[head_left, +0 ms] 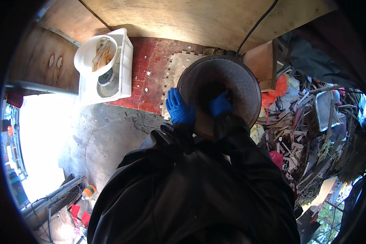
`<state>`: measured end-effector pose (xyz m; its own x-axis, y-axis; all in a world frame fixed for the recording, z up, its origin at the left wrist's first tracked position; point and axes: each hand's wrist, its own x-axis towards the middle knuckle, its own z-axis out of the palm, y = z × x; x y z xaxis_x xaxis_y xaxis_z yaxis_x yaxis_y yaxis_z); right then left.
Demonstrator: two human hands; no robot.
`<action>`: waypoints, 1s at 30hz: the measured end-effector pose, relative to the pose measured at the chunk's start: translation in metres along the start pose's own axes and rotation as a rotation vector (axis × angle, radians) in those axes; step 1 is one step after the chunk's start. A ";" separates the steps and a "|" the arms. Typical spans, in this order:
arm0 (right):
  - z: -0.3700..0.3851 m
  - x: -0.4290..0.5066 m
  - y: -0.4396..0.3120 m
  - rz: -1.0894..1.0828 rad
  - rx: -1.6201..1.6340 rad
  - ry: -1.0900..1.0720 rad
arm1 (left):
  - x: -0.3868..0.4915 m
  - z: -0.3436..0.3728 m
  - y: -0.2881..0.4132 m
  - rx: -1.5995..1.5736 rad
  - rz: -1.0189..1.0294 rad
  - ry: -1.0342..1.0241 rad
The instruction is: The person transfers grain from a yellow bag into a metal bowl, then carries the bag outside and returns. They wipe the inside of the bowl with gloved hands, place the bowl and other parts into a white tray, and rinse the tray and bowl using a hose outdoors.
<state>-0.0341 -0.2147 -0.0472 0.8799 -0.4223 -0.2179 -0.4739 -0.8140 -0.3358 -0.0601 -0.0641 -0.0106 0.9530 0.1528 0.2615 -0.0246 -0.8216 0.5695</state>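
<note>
Before me stands a large, deep, round metal bowl-like vessel (242, 71), brown and worn, with a dark bottom. My left hand (180, 108), in a blue glove, lies over its left rim. The fingers are stretched out along the outside, and the thumb is over the inner wall. Down inside the vessel is my right hand (220, 105), also gloved in blue, near the dark middle. Its fingertips are lost in shadow, so whether they hold something is hidden. Dark sleeves cover both arms.
At the upper left a white plastic crate (127, 64) holds a white bucket (79, 59) with cloth-like material inside. A foam mat (181, 62) lies on a red board (143, 76). A black cable (252, 29) hangs behind the vessel. Scrap wood (292, 122) is heaped to the right.
</note>
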 end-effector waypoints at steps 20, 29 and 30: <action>-0.059 0.036 0.055 -0.952 -0.165 -0.026 | 0.125 0.124 0.158 0.002 1.353 0.039; -0.027 0.039 0.044 -0.913 -0.402 0.206 | 0.091 -0.016 0.077 -0.399 0.651 -0.250; -0.025 0.037 0.043 -0.995 -0.445 0.253 | 0.073 -0.032 0.053 -0.251 0.612 -0.163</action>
<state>-0.0209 -0.2755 -0.0464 0.8659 0.4686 0.1752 0.4553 -0.8833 0.1122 -0.0018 -0.0788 0.0632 0.7779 -0.3997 0.4848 -0.6244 -0.5786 0.5248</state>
